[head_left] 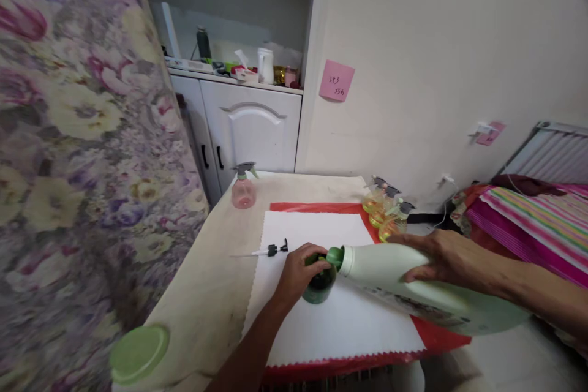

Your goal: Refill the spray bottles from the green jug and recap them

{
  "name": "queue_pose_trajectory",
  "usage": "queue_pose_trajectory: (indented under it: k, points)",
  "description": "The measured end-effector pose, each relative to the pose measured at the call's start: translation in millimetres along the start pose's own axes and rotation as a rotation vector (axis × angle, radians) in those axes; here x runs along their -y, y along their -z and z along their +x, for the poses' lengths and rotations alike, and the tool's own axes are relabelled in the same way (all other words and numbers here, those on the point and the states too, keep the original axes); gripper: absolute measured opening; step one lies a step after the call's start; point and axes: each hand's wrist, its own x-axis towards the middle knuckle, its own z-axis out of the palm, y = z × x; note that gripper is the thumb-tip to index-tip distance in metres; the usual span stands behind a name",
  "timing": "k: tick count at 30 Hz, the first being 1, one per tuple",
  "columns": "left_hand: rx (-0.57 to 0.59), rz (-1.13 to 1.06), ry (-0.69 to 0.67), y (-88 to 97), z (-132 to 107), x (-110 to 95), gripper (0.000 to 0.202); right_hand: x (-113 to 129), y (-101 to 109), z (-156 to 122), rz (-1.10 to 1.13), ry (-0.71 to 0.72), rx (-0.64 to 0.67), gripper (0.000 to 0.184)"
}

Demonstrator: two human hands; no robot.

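My right hand grips a large pale green bottle, tipped on its side with its green neck pointing left. The neck meets the mouth of a small dark green bottle that stands on a white cloth. My left hand is wrapped round that small bottle and holds it upright. A loose spray head with its thin tube lies on the cloth just to the left of my left hand.
The white cloth lies over a red sheet on a beige table. A pink spray bottle stands far left; three yellow spray bottles stand by the wall. A green cap sits at the near left corner. A flowered curtain hangs at left.
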Motion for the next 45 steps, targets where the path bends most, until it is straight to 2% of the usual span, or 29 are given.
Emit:
queue_pose_trajectory:
  k: [9, 13, 16, 19, 21, 23, 29, 33, 37, 41, 45]
  points:
    - [0.002, -0.002, -0.005, -1.0, 1.3, 0.3, 0.013, -20.6, -48.7, -13.1, 0.36, -0.119, -0.003, 0.06]
    - [-0.009, 0.019, 0.014, -0.9, 0.4, -0.8, 0.014, -29.6, -58.7, -18.7, 0.559, -0.16, 0.001, 0.06]
    - [-0.023, 0.033, 0.04, -1.4, -0.9, 0.1, 0.016, -34.6, -53.8, -21.9, 0.686, -0.216, -0.114, 0.057]
    - [-0.035, 0.04, 0.048, -1.9, -1.8, 1.9, 0.018, -34.4, -44.5, -18.0, 0.806, -0.348, -0.294, 0.058]
    - [-0.036, 0.046, 0.048, -1.9, -1.9, 2.2, 0.018, -31.5, -42.5, -6.4, 0.905, -0.423, -0.425, 0.061]
    - [-0.026, 0.053, 0.048, -1.2, -1.9, 1.4, 0.018, -27.4, -47.2, 13.8, 1.001, -0.431, -0.578, 0.061]
    - [0.017, 0.108, 0.031, 2.6, -2.8, -2.5, 0.024, -12.2, -92.1, 102.5, 1.133, -0.393, -0.921, 0.062]
    - [0.029, 0.122, 0.03, 4.3, -2.8, -2.7, 0.026, -2.8, -122.3, 154.5, 1.181, -0.358, -0.988, 0.063]
    - [0.036, 0.109, 0.031, 5.7, -2.5, 1.5, 0.032, 1.8, -148.3, 188.5, 1.199, -0.365, -0.995, 0.062]
    - [0.059, 0.073, 0.02, 7.8, -3.1, 5.6, 0.037, 2.7, -170.9, 198.7, 1.208, -0.393, -0.985, 0.065]
    - [0.049, 0.065, 0.053, 9.5, -3.2, 5.0, 0.037, 3.6, -176.5, 192.2, 1.208, -0.387, -0.945, 0.065]
